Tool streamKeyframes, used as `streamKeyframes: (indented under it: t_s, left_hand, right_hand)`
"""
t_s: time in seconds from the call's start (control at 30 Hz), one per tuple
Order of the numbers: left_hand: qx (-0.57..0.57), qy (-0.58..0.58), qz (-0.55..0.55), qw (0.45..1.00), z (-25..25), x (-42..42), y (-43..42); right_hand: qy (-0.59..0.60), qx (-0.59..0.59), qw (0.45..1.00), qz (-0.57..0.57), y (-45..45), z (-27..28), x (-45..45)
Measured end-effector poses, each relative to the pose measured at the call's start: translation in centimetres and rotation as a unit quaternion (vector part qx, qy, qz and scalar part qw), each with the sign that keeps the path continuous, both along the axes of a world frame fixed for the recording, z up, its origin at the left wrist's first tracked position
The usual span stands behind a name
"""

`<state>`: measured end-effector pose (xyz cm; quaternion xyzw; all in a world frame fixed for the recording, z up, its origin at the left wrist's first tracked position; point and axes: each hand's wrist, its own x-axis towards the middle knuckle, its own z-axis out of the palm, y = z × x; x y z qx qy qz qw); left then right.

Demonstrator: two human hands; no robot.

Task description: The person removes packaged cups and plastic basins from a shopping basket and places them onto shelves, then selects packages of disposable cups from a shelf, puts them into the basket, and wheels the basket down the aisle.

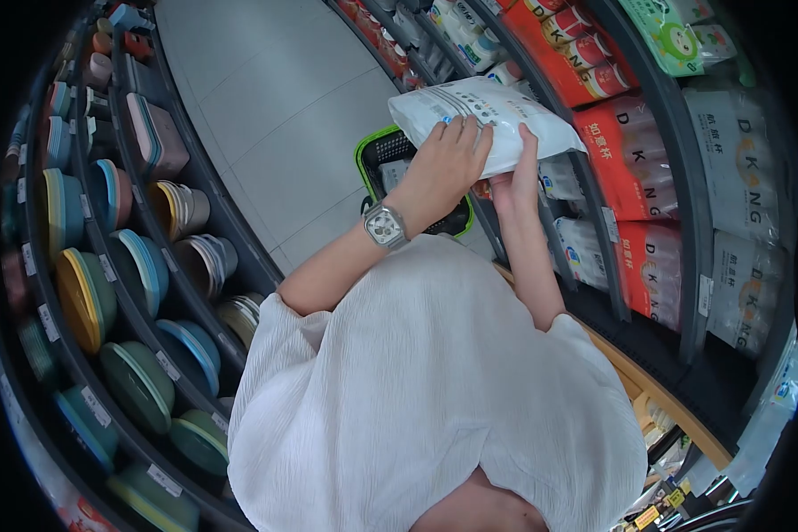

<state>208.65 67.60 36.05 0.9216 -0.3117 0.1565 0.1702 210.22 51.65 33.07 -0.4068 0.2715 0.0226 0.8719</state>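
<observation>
A white plastic package [505, 111] with printed lettering is held between my two hands, above a basket. My left hand [448, 164], with a square silver watch [384, 225] on its wrist, lies over the near left side of the package, fingers on its top face. My right hand [516, 182] grips the near right part, thumb on top and the other fingers under it, partly hidden. Beneath the package stands a black basket with a green rim [361, 164], partly covered by my left hand and the package; a clear-wrapped item [394, 173] lies inside.
Shelves on the left hold stacked bowls [142, 270] and lidded containers [158, 137]. On the right, shelves carry red cup packs [625, 160], grey cup packs [740, 164] and white packages [581, 253]. A grey tiled floor [257, 89] runs between them.
</observation>
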Motion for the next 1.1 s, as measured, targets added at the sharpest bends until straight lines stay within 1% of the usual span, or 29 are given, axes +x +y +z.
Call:
streamKeyframes:
  t_s: [0.13,0.2,0.23,0.3,0.33,0.4,0.53,0.63,0.7,0.73,0.77,0.8,0.83,0.87,0.93,0.97,1.0,1.03,1.07,1.1]
  left_hand:
    - [-0.015,0.051,0.005,0.999,-2.4,0.2,1.9]
    - [0.023,0.090,0.010,0.996,-3.3,0.0,2.6]
    - [0.019,0.094,0.008,0.995,-3.6,-0.1,3.0]
    - [0.092,0.069,0.045,0.992,-4.0,-0.5,3.4]
    - [0.088,0.072,0.039,0.993,-4.5,-0.6,3.6]
    - [0.129,0.093,0.061,0.985,-5.4,-0.6,3.6]
    - [0.137,0.124,0.024,0.982,-6.7,-0.3,3.9]
    - [0.112,0.107,-0.007,0.988,-8.2,0.3,3.4]
    - [0.088,0.190,-0.028,0.977,-9.2,0.9,2.8]
    - [0.088,0.191,-0.040,0.977,-9.7,1.3,2.7]
    - [0.020,0.232,-0.047,0.971,-10.2,1.8,2.9]
    - [-0.048,0.273,-0.052,0.959,-10.8,2.4,3.0]
    - [-0.106,0.308,-0.041,0.944,-11.3,3.1,3.0]
    - [-0.105,0.310,-0.051,0.944,-11.9,3.6,3.1]
    - [-0.202,0.394,0.015,0.896,-12.5,4.6,3.3]
    - [-0.212,0.431,0.026,0.877,-12.4,5.2,3.9]
    - [-0.208,0.434,0.018,0.876,-13.0,5.6,4.5]
    - [-0.259,0.460,0.010,0.849,-13.6,5.9,5.2]
    - [-0.309,0.485,0.003,0.818,-14.1,6.2,5.8]
    - [-0.305,0.489,-0.001,0.817,-14.5,6.3,6.2]
  right_hand:
    - [0.044,-0.032,0.998,0.007,2.1,-1.4,0.0]
    - [0.068,-0.050,0.996,0.008,3.0,-2.4,-0.4]
    - [0.072,-0.044,0.996,0.015,3.4,-3.1,-0.5]
    - [0.080,-0.044,0.996,0.017,4.3,-3.8,-0.7]
    - [0.095,-0.049,0.994,0.010,4.9,-4.1,-0.9]
    - [0.113,-0.058,0.992,-0.004,5.9,-4.4,-1.0]
    - [0.145,-0.066,0.987,-0.024,6.2,-5.2,-1.9]
    - [0.153,-0.068,0.985,-0.033,5.6,-5.9,-2.4]
    - [0.158,-0.067,0.984,-0.041,4.9,-6.5,-2.9]
    - [0.158,-0.083,0.984,-0.019,4.5,-7.0,-3.3]
    - [0.157,-0.099,0.983,0.005,4.0,-7.6,-3.6]
    - [0.159,-0.099,0.982,-0.006,3.6,-8.2,-4.1]
    - [0.148,-0.103,0.984,0.009,3.3,-8.8,-4.7]
    - [0.136,-0.108,0.985,0.024,3.0,-9.6,-5.2]
    - [0.140,-0.132,0.981,0.009,1.7,-12.4,-6.8]
    - [0.160,-0.192,0.968,0.026,0.7,-14.3,-7.8]
    - [0.179,-0.251,0.950,0.044,-0.1,-15.7,-8.7]
    - [0.216,-0.321,0.920,0.063,-0.5,-16.3,-9.4]
    - [0.221,-0.319,0.920,0.056,-0.8,-17.0,-9.9]
    - [0.240,-0.436,0.866,0.058,-1.0,-18.0,-10.5]
